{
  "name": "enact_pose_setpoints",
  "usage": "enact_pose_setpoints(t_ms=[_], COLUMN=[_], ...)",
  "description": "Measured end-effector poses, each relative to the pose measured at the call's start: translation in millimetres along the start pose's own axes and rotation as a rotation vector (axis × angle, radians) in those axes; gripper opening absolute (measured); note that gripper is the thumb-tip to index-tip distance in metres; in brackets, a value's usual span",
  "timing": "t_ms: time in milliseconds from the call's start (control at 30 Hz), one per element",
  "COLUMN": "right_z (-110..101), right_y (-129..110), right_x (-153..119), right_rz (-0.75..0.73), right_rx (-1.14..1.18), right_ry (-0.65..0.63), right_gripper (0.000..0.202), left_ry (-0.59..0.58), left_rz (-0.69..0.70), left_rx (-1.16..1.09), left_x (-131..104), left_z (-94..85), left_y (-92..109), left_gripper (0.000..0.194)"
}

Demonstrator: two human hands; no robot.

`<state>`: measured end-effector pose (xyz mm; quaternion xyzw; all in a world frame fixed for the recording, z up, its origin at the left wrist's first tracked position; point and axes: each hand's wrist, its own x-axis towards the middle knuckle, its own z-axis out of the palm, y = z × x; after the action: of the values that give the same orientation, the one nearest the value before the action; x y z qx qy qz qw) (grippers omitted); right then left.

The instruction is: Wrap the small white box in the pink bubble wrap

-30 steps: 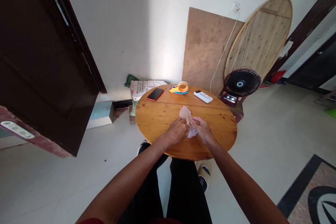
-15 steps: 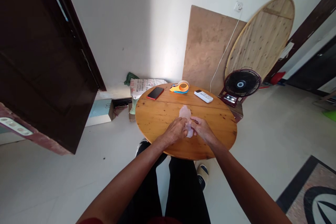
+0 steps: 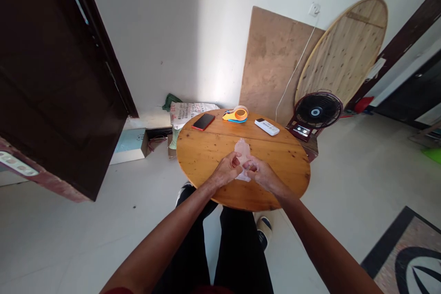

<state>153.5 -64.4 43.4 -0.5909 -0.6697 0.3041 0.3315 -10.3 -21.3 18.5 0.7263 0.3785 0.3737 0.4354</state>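
Observation:
On the round wooden table point(image 3: 203, 156) lies a thin, crumpled, pale pink sheet, like a plastic bag point(image 3: 242, 147), its ragged end pointing away from me. My left hand point(image 3: 227, 168) is over its left edge, with fingers curled and the tips at the material. From the right, my right hand point(image 3: 261, 171) pinches the bag near its middle, close to the left fingertips. The fingers partly hide what lies between them.
Along the table's far side are a red-edged phone point(image 3: 203, 121), an orange and blue tape dispenser point(image 3: 236, 114) and a white remote-like device point(image 3: 267, 126). A black fan point(image 3: 315, 112) stands beyond the table's right edge. Boards point(image 3: 275, 55) lean on the wall.
My left hand has shifted slightly left and its fingers have loosened and lifted. The right hand has turned inward over the bag. The bag remains at the same spot.

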Motion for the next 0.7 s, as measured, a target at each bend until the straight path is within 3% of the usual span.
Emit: enact_pose_setpoints(t_ms=[200,400,467,567,700], right_z=[-2.7,-19.7,-25.0,-28.1,-21.7], right_y=[-11.0,-12.5,-7.2,3.6,19.2], right_x=[-0.7,-3.8,-2.9,0.2,8.8], right_rz=[-0.034,0.005,0.011,-0.035,-0.146], right_rx=[-0.179,0.216,0.266,0.150,-0.074], right_ry=[-0.080,-0.170,-0.075,0.111,0.149], right_gripper=[0.062,0.051,0.040,0.024,0.024], left_ry=[0.106,0.107,0.101,0.080,0.047], left_rz=[-0.011,0.047,0.058,0.058,0.098], left_rx=[0.165,0.334,0.376,0.416,0.514], left_x=[0.5,-2.5,-2.6,-2.5,-3.3], left_z=[6.8,9.3,9.1,8.7,7.5], left_y=[10.4,11.0,10.8,11.8,15.0], left_gripper=[0.023,0.015,0.015,0.018,0.015])
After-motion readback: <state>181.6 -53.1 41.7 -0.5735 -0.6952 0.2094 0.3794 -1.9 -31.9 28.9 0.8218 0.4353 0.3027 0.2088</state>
